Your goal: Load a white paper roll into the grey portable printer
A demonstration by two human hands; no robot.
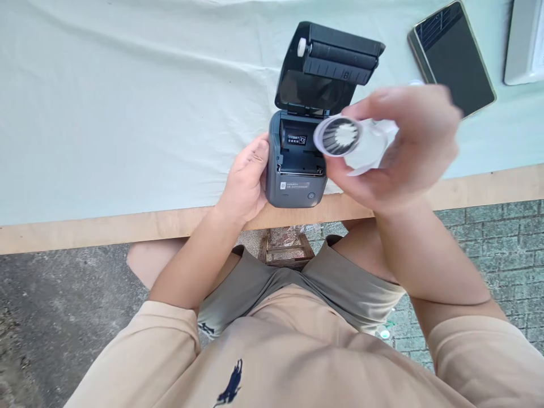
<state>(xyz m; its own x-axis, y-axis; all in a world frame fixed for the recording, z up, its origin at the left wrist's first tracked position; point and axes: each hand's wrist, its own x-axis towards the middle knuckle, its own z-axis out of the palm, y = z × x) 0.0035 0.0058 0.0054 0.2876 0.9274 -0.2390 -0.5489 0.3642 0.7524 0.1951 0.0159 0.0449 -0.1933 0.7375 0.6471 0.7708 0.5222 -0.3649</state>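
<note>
A dark grey label printer [297, 190] stands near the front edge of the table. Its lid [317, 90] is raised, showing a black roller and the hollow paper bay. My left hand [249, 178] is closed against the printer's left side, thumb along the wall. In my right hand [408, 141] is a label roll [338, 136], pinched between thumb and fingers, with its toothed core facing me. Pale label strip hangs loose from the roll toward my palm. The roll is held over the printer's right edge and hides part of the bay.
A dark-screened smartphone [457, 59] lies on the pale cloth [127, 113] to the back right. Beyond it, a white and grey object [525, 42] is cut off by the frame. The table's wooden edge [85, 232] runs above my legs.
</note>
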